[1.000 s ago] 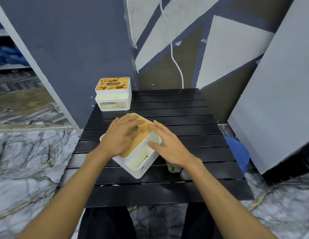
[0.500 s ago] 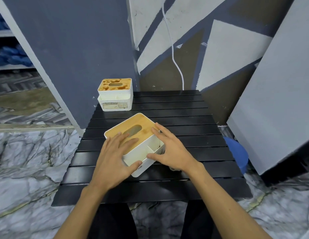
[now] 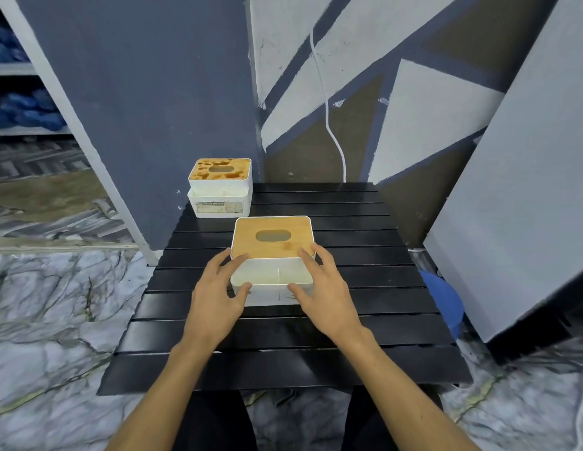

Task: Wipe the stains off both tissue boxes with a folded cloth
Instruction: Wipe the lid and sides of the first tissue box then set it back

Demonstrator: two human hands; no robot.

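Observation:
A white tissue box point(image 3: 272, 237) with a clean wooden lid stands square-on in the middle of the black slatted table point(image 3: 358, 219). My left hand point(image 3: 215, 294) rests against its left front corner and my right hand point(image 3: 326, 294) against its right front corner. The fingers of both are fairly straight, with the thumbs at the front rim. A second white tissue box point(image 3: 220, 190) stands at the table's far left corner, its wooden lid blotched with brown stains. No cloth shows in this view.
A dark blue panel point(image 3: 153, 109) leans behind the far box. To the right of the table a grey slab point(image 3: 511, 206) leans, with a blue object point(image 3: 443, 301) at its foot. A white cable point(image 3: 329, 125) hangs down the painted wall. The floor is marble.
The near box has been turned from a slanted pose to square-on and slid a little farther away. Both hands moved to its front corners. The cloth seen under my right hand is out of sight.

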